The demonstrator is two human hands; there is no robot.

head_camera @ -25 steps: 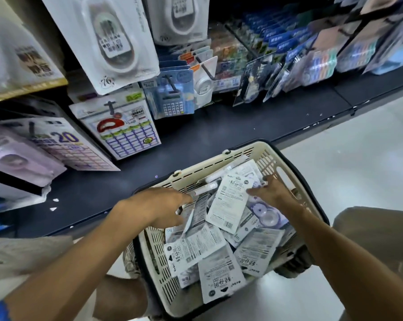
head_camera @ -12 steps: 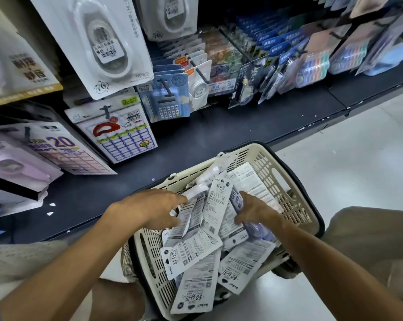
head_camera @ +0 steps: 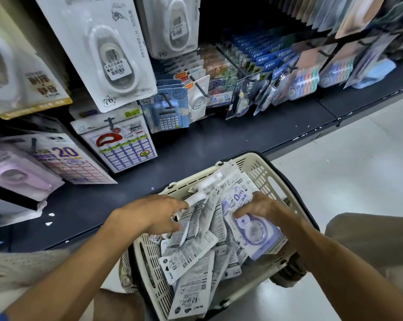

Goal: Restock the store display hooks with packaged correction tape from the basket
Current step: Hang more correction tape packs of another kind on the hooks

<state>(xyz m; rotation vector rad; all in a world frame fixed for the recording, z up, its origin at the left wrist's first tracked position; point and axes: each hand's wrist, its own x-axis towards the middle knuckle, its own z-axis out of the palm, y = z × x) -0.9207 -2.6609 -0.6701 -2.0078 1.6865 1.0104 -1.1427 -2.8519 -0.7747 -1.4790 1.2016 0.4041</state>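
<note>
cream plastic basket [head_camera: 263, 172] on the lap holds the loose correction tape packs [head_camera: 189, 253]. step: gathering stock. left hand [head_camera: 149, 216] fingers curl into a fanned bunch of packs [head_camera: 205, 205]; right hand [head_camera: 263, 209] pinches 1 purple pack [head_camera: 253, 230] face up. next: square the bunch, find the hang holes, lift to a display hook [head_camera: 197, 85].

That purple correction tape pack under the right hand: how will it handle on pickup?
The purple pack is probably light and slightly bendy: a thin flat card with a clear blister. Its glossy face may slip against the loose packs heaped in the basket. The right hand pinching its edge looks enough.
</note>
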